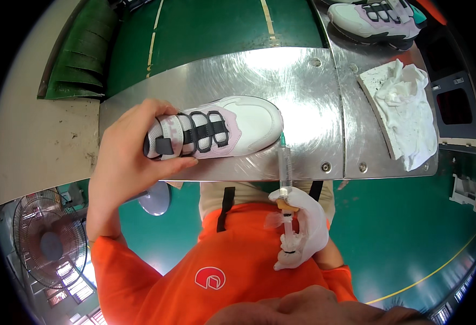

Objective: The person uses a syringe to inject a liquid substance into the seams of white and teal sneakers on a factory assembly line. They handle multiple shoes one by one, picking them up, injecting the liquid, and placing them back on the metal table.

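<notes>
A white sneaker (pixel 251 122) with pale pink panels and black laces lies on the metal table (pixel 184 81), its toe pointing right. My left hand (pixel 127 143) grips it around the heel and collar, thumb on the near side. My right hand (pixel 308 227), mostly covered in a white glove or wrap, is closed around a clear syringe (pixel 285 168). The syringe points away from me, and its green tip (pixel 283 138) is at the edge of the sole by the toe. Whether the tip touches the shoe I cannot tell.
Another sneaker (pixel 376 24) stands at the far right. A crumpled white cloth (pixel 405 114) lies on a board near the table's right end. Beyond the table runs a green belt (pixel 211 32) with tape lines. A fan (pixel 51 244) stands at the lower left.
</notes>
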A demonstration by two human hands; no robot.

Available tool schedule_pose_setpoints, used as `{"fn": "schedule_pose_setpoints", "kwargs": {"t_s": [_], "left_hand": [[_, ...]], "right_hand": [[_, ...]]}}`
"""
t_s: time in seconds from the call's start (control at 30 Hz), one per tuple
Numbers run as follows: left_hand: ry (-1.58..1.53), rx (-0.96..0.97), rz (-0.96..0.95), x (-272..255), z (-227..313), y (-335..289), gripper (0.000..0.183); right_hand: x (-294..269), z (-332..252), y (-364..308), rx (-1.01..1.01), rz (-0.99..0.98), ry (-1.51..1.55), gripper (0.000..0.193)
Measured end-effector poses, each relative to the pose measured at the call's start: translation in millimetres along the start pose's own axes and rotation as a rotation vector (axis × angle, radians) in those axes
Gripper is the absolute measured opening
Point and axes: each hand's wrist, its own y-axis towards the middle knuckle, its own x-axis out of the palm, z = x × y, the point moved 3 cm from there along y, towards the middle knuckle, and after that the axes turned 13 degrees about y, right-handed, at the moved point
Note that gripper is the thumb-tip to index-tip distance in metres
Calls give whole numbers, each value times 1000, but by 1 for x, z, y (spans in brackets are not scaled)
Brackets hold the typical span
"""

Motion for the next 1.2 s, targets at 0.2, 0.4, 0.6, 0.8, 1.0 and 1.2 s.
{"fn": "schedule_pose_setpoints", "kwargs": {"t_s": [0.2,0.4,0.6,0.8,1.0,1.2], "left_hand": [[25,-15,-254,-15,0,13,68],[-231,300,-639,-17,-7,93,77],[-277,556,-931,67,38,140,56],[-332,555,-763,38,43,128,45],[-722,476,-60,-54,8,65,56],[-1074,261,338,-15,-52,25,52]], "right_hand": [[-6,9,9,-244,-36,-174,106],[-6,11,5,-193,-1,-141,105],[-7,12,-8,3,65,59,99],[-1,-67,13,606,582,327,109],[10,-139,76,-80,-140,138,27],[49,-138,139,-1,-260,-146,51]]}}
